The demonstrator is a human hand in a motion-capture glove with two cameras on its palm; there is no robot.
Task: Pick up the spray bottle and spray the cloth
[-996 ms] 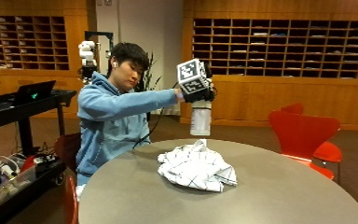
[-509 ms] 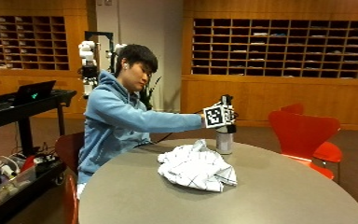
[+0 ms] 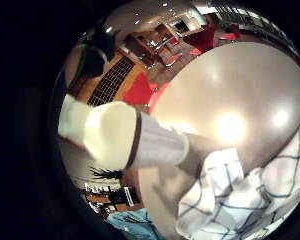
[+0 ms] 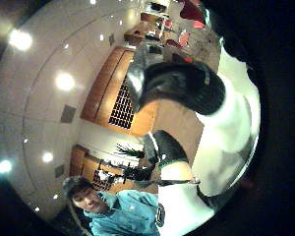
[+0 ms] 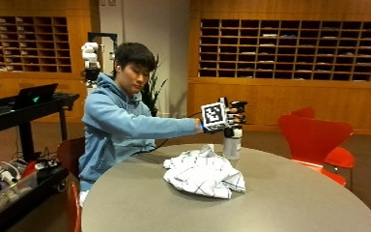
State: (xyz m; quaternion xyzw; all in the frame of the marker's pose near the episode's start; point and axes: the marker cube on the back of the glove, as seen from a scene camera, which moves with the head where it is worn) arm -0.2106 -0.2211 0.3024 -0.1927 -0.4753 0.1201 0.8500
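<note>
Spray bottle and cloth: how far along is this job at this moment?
Done: nothing that shows; whether any spray has landed cannot be told. In hand: the gloved right hand is at the head of the spray bottle, which stands upright on the round table right beside the crumpled checked cloth. Left: possibly spraying the cloth, if not done yet.

No readable words, brand names, labels or numbers appear on any object in these views, at any spot in the frame.
</note>
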